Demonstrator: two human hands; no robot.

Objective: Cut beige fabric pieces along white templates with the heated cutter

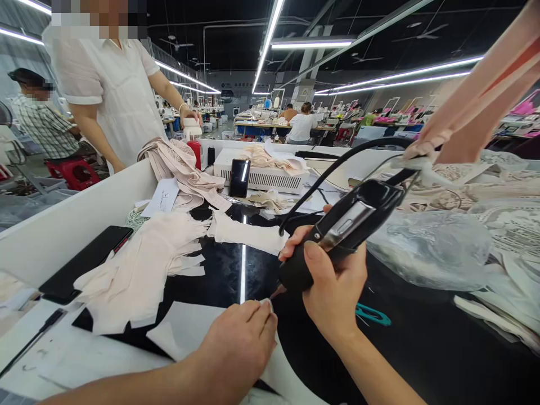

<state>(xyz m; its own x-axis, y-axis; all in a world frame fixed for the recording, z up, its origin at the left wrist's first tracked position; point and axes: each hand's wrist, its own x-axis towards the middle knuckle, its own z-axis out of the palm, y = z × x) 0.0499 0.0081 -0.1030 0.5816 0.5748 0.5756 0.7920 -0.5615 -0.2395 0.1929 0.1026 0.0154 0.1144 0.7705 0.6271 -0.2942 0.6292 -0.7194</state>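
My right hand (333, 281) is wrapped round the black body of a corded handheld power tool (343, 225), which has a metal switch plate on its side. Its narrow tip slants down to my left fingertips. My left hand (240, 343) is closed, fingers together, low over the black tabletop; a whitish edge shows at the fingertips, but what they pinch is mostly hidden. A white sheet (185, 326) lies beside and partly under that hand. Left of it is a stack of cream fabric pieces (130, 270), with another cream strip (248, 232) behind.
Pink cloth (472, 107) ties up the tool's cable end at upper right. A plastic bag (430, 247) and lace pieces (506, 225) lie right. A teal clip-like loop (373, 315), phone (239, 177), vented white box (261, 177) and dark flat device (86, 261) surround the work. A person (113, 95) stands left.
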